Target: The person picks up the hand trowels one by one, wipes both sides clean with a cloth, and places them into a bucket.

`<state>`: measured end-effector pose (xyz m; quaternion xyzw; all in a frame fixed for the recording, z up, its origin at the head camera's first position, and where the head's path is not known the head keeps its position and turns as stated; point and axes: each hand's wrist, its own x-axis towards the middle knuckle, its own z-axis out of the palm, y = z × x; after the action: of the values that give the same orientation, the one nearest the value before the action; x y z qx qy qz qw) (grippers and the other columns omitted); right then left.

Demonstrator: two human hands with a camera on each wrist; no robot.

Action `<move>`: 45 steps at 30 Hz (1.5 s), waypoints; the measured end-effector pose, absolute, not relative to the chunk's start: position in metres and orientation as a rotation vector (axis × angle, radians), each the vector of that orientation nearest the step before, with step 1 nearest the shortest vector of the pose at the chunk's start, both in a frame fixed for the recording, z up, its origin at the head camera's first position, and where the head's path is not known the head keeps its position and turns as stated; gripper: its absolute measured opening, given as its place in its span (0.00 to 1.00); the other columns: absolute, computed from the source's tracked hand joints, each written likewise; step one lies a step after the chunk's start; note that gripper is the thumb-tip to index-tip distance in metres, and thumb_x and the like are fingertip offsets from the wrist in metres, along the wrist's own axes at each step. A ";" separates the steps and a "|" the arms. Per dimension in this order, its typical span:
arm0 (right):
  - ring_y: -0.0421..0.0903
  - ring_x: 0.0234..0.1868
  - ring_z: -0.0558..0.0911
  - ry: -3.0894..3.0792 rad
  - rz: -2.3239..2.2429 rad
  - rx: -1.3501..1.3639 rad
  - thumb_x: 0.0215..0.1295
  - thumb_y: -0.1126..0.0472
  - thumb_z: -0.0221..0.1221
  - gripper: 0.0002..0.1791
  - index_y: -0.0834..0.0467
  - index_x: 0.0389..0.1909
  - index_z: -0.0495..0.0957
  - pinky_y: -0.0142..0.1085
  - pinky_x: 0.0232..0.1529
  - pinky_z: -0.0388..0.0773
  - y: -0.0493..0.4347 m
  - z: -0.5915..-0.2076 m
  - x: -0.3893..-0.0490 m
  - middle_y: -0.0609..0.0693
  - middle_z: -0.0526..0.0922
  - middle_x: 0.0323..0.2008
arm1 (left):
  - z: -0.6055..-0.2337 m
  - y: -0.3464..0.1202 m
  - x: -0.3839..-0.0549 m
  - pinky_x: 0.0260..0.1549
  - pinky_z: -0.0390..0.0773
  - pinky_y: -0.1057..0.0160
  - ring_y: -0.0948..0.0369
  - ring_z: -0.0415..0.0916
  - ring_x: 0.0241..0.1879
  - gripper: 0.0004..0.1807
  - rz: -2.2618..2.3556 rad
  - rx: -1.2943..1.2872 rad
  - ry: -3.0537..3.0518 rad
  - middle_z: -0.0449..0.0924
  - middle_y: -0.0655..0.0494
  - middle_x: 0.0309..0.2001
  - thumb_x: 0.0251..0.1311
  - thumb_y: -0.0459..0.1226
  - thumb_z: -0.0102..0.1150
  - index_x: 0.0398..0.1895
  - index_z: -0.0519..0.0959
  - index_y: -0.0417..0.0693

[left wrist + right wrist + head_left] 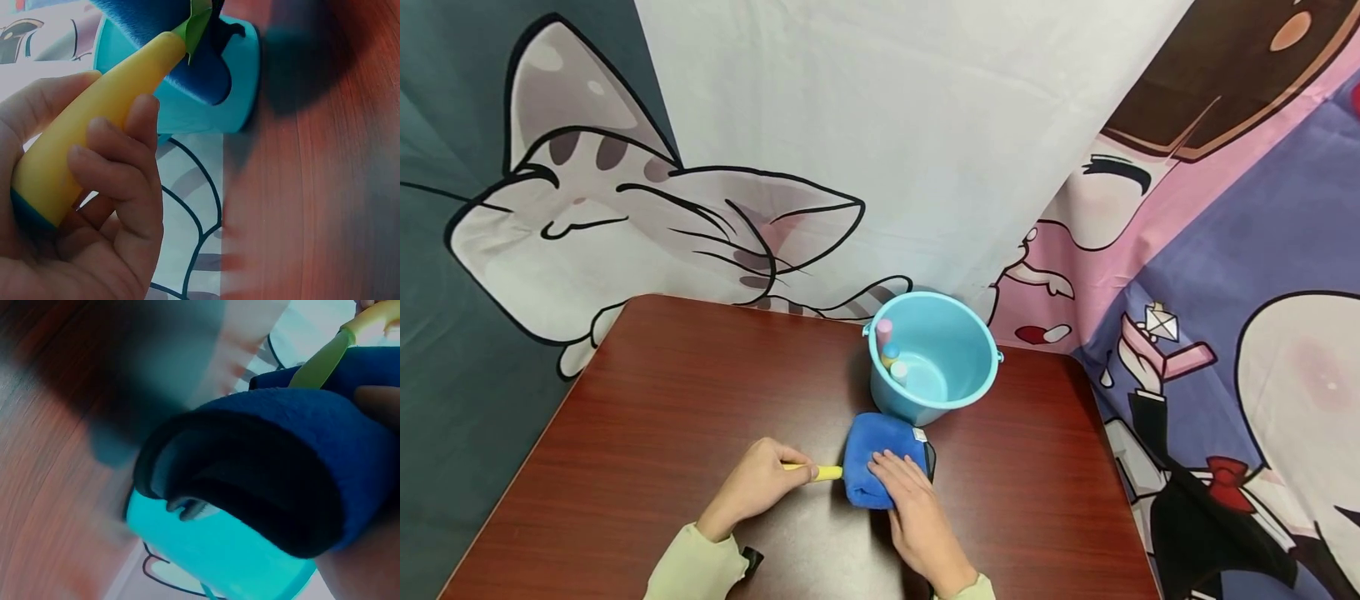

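Observation:
My left hand (760, 479) grips the yellow handle (94, 125) of a knife, its fingers and thumb curled round it. The handle has a dark end near the palm. Part of the knife's green blade (322, 365) shows; the rest lies hidden in the folds of a blue towel (871, 458). My right hand (917, 517) holds this towel, fingers laid along its top. Folded over, the towel has a black edging and a small white label. In the right wrist view its black-edged fold gapes toward the camera.
Just beyond the towel, a light blue bucket (992, 362) stands at the table's back edge. Several small containers with pink, blue and white tops (898, 372) lean inside its left wall. The brown wooden table (700, 383) meets a printed cloth backdrop (925, 125).

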<state>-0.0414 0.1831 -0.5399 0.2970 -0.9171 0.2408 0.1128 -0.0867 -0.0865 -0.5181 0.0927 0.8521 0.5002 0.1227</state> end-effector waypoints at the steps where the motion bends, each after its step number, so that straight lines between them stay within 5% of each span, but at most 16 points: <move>1: 0.52 0.67 0.73 -2.679 0.713 0.858 0.50 0.80 0.55 0.34 0.61 0.62 0.77 0.51 0.67 0.65 0.185 -0.540 -0.042 0.54 0.78 0.63 | -0.518 -0.087 -0.087 0.18 0.67 0.68 0.69 0.65 0.18 0.04 1.455 0.279 2.490 0.82 0.64 0.24 0.52 0.38 0.71 0.30 0.90 0.49; 6: 0.55 0.65 0.75 -2.638 0.728 0.761 0.49 0.82 0.54 0.34 0.62 0.61 0.77 0.49 0.64 0.69 0.196 -0.541 -0.042 0.55 0.79 0.62 | -0.518 -0.094 -0.086 0.19 0.67 0.69 0.71 0.63 0.18 0.05 1.437 0.317 2.498 0.79 0.66 0.22 0.53 0.39 0.71 0.31 0.90 0.49; 12: 0.55 0.63 0.76 -2.622 0.765 0.575 0.49 0.83 0.56 0.36 0.60 0.63 0.76 0.33 0.68 0.63 0.212 -0.539 -0.038 0.56 0.78 0.62 | -0.516 -0.103 -0.085 0.16 0.66 0.69 0.69 0.68 0.14 0.05 1.399 0.406 2.453 0.76 0.67 0.16 0.58 0.39 0.67 0.32 0.88 0.48; 15: 0.55 0.63 0.77 -2.612 0.769 0.492 0.52 0.81 0.56 0.34 0.60 0.63 0.76 0.36 0.67 0.65 0.217 -0.538 -0.037 0.55 0.79 0.61 | -0.516 -0.104 -0.085 0.16 0.69 0.68 0.67 0.71 0.14 0.04 1.389 0.432 2.427 0.76 0.67 0.15 0.61 0.38 0.65 0.33 0.87 0.49; 19: 0.55 0.62 0.77 -2.598 0.775 0.415 0.55 0.81 0.56 0.33 0.59 0.63 0.76 0.38 0.66 0.66 0.221 -0.539 -0.036 0.54 0.80 0.61 | -0.516 -0.103 -0.084 0.18 0.72 0.67 0.64 0.75 0.15 0.03 1.428 0.389 2.380 0.77 0.64 0.18 0.63 0.36 0.64 0.36 0.85 0.47; 26: 0.54 0.62 0.77 -2.560 0.811 0.367 0.56 0.81 0.54 0.33 0.59 0.64 0.76 0.21 0.68 0.53 0.221 -0.537 -0.035 0.53 0.79 0.61 | -0.519 -0.100 -0.084 0.22 0.73 0.67 0.61 0.75 0.23 0.15 1.467 0.303 2.376 0.84 0.56 0.33 0.61 0.33 0.66 0.50 0.82 0.37; 31: 0.53 0.62 0.77 -2.515 0.839 0.393 0.56 0.82 0.53 0.34 0.60 0.64 0.75 0.21 0.67 0.54 0.216 -0.533 -0.036 0.54 0.78 0.62 | -0.521 -0.099 -0.083 0.35 0.71 0.66 0.64 0.72 0.35 0.20 1.397 0.377 2.506 0.84 0.53 0.49 0.56 0.31 0.69 0.54 0.84 0.40; 45: 0.55 0.60 0.78 -2.340 0.918 0.544 0.57 0.81 0.52 0.31 0.62 0.63 0.76 0.28 0.67 0.61 0.197 -0.524 -0.045 0.57 0.79 0.61 | -0.534 -0.085 -0.080 0.33 0.71 0.67 0.67 0.74 0.33 0.16 1.430 0.307 2.563 0.87 0.57 0.47 0.56 0.37 0.73 0.50 0.87 0.52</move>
<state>-0.0448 0.1970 -0.5242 0.2028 -0.8733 0.3425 0.2810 -0.0796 -0.0851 -0.5338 0.1036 0.8647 0.4823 0.0952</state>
